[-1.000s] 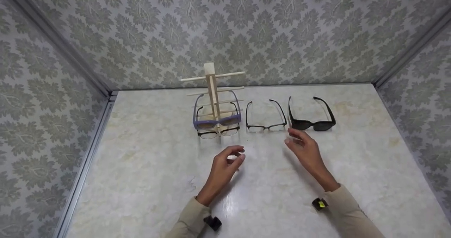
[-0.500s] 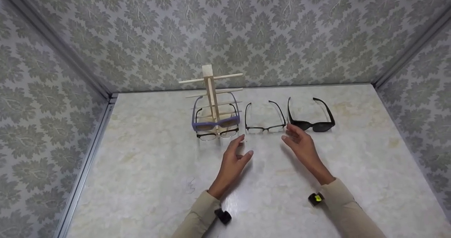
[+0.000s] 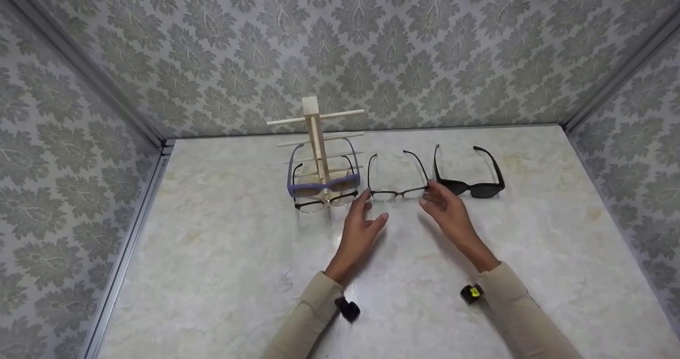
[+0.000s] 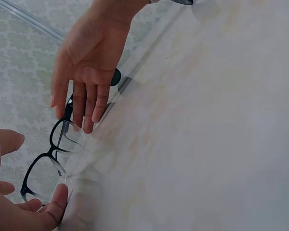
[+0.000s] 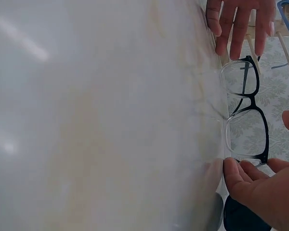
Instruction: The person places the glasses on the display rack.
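Note:
A pair of black-topped, clear-bottomed eyeglasses (image 3: 399, 194) stands on the table with temples unfolded toward the back wall. My left hand (image 3: 358, 234) is at its left end, fingers stretched forward and fingertips right at the hinge corner, thumb apart. At the other end, my right hand (image 3: 452, 214) reaches its fingertips to the right hinge corner, its thumb also apart from the frame. In the left wrist view the eyeglasses (image 4: 51, 153) span the space between both hands. Beside the right hand lie black sunglasses (image 3: 486, 190), partly covered by its fingers in the head view.
Left of the eyeglasses rises a wooden display stand (image 3: 314, 130) with several crossbars. Purple sunglasses (image 3: 325, 188) and dark-browed glasses (image 3: 306, 206) hang low on it, close to my left fingertips. Patterned wall panels (image 3: 361, 45) enclose the marbled table (image 3: 223, 274).
My left hand has moved forward and right to the eyeglasses' left corner, its fingers straightening. My right hand has shifted slightly left and forward to their right corner.

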Tool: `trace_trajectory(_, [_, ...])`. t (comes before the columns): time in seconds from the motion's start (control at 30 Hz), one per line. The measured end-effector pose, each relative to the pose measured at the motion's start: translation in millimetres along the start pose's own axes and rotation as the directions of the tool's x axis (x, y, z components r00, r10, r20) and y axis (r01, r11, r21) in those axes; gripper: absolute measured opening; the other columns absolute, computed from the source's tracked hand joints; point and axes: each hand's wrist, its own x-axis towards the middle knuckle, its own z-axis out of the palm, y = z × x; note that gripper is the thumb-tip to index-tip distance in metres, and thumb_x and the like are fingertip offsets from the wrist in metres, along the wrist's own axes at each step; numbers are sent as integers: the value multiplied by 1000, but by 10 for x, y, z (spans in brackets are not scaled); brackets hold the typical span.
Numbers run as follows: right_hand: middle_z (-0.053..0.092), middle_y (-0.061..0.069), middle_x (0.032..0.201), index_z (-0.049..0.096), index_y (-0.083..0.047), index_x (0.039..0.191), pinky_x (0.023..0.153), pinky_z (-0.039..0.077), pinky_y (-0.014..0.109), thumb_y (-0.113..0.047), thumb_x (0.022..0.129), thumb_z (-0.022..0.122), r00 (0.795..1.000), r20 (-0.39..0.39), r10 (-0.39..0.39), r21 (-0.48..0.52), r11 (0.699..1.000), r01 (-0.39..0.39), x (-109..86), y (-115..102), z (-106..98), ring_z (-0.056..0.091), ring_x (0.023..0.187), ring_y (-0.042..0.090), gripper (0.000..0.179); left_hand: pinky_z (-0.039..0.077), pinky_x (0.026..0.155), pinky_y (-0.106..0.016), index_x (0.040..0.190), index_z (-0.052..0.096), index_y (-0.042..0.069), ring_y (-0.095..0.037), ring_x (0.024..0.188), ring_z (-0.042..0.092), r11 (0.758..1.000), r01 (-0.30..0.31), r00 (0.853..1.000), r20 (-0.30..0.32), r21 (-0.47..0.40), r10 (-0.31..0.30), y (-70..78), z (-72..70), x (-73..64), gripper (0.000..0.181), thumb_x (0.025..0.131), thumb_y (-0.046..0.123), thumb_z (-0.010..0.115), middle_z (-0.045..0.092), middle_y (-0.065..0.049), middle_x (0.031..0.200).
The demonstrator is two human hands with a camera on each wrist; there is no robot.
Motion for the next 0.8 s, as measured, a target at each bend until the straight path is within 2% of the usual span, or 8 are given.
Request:
trace_trajectory(0.33, [61, 28, 151, 51, 7, 159, 102, 50, 16, -10, 110, 71, 1000, 11, -18, -52, 998, 19, 7, -22, -21, 61, 139, 44, 56, 58, 107, -50, 170, 37, 0, -40, 148, 52, 999, 19, 1000, -1, 27, -19, 22, 32, 57, 73, 109, 20, 71, 47, -23, 165])
trace_trajectory(0.6, [64, 23, 150, 54, 6, 158, 102, 51, 16, -15, 111, 70, 999, 37, -12, -91, 996, 15, -74, -65, -64, 62, 138, 39, 54, 61, 101, -45, 166, 41, -3, -38, 147, 54, 999, 4, 1000, 7, 52, -4, 69, 7, -12, 68, 109, 18, 71, 47, -23, 165])
trace_trajectory(0.8, [65, 25, 149, 56, 8, 155, 97, 58, 19, -13, 112, 68, 998, 58, -18, -75, 997, 22, -164, -117, -143, 65, 134, 37, 50, 60, 104, -46, 167, 39, -4, -35, 152, 50, 1000, -9, 999, 35, 15, 9, 118, -61, -85, 68, 110, 17, 69, 50, -24, 164])
